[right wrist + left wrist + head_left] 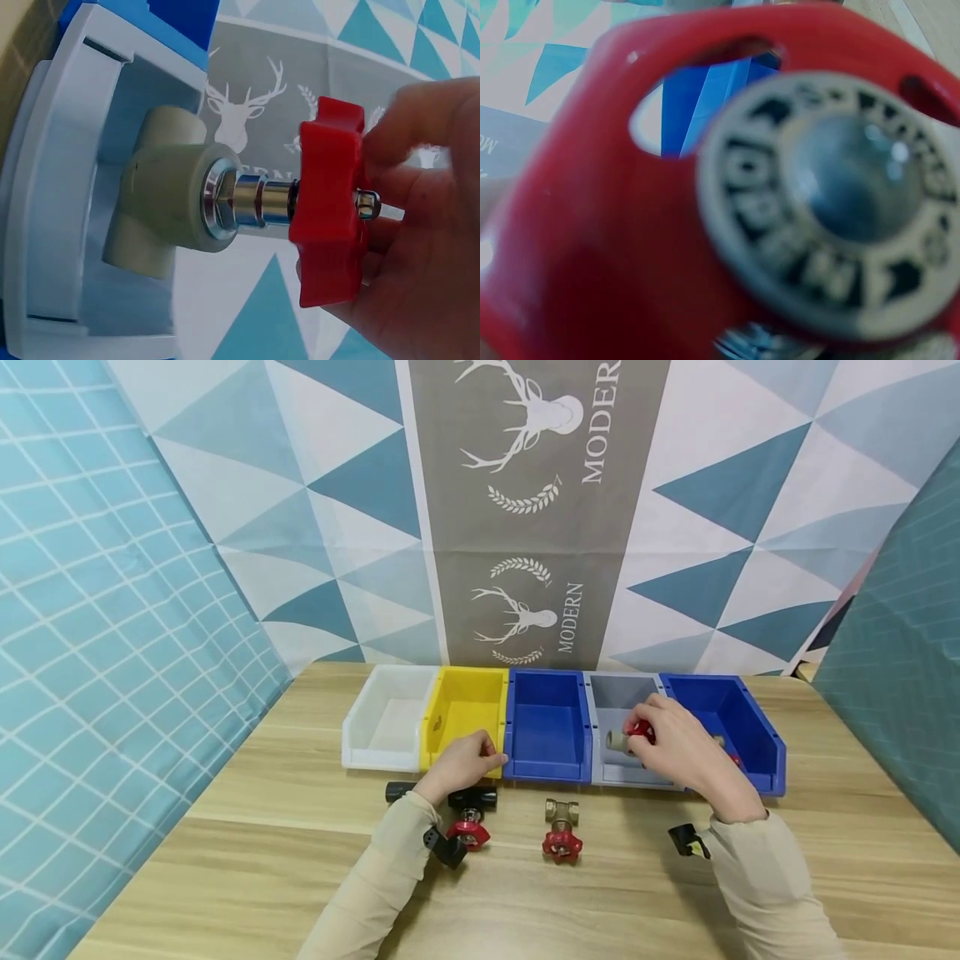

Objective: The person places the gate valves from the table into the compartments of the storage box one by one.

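Note:
My right hand holds a stop valve by its red handwheel, over the light grey bin. The valve has a pale grey-green tee body and a shiny metal stem. My left hand is at the front of the yellow bin, fingers loosely bent, with nothing visible in them. Below its wrist lies a black-bodied valve with a red handwheel, which fills the left wrist view. A brass valve with a red handwheel lies between the hands on the table.
A white bin stands at the row's left end, a blue bin in its middle. The right-end blue bin has something red inside, partly hidden by my right hand. Patterned cloth hangs behind the wooden table.

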Available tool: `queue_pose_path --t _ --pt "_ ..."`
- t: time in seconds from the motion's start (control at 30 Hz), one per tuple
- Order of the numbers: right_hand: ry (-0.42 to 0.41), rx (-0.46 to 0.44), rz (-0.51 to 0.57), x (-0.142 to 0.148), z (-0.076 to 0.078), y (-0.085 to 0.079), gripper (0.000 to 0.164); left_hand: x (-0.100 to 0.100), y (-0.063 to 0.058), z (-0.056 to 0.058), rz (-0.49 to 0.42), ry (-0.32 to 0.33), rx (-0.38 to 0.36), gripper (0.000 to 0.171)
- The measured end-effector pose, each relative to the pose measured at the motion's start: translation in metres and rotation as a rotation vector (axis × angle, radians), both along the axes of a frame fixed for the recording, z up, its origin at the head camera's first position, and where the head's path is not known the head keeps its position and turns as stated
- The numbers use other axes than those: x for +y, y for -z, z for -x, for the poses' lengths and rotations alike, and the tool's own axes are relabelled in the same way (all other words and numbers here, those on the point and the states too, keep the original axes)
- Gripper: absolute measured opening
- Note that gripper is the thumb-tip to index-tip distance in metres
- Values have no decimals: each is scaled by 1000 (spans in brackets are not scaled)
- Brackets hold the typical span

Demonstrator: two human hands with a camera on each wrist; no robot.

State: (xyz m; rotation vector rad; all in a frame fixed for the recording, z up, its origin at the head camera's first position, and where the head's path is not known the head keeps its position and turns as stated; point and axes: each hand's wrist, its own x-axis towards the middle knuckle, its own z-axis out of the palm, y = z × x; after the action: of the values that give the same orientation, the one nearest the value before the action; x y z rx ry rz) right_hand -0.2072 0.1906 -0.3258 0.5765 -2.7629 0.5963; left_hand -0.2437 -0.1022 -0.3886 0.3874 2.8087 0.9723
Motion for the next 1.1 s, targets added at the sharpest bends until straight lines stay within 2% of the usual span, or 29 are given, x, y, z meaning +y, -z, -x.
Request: queue_pose_path --t 0.47,0.67,1.1 --pt "-20 -17 16 2 16 20 15 0 -1 -1 -6 -2 -6 26" --pt "-2 1 25 3 21 26 17 0 -1 0 -6 -4 -14 26" --pt "-30 -7 -3 5 32 41 23 0 -2 -1 -4 -6 -14 26"
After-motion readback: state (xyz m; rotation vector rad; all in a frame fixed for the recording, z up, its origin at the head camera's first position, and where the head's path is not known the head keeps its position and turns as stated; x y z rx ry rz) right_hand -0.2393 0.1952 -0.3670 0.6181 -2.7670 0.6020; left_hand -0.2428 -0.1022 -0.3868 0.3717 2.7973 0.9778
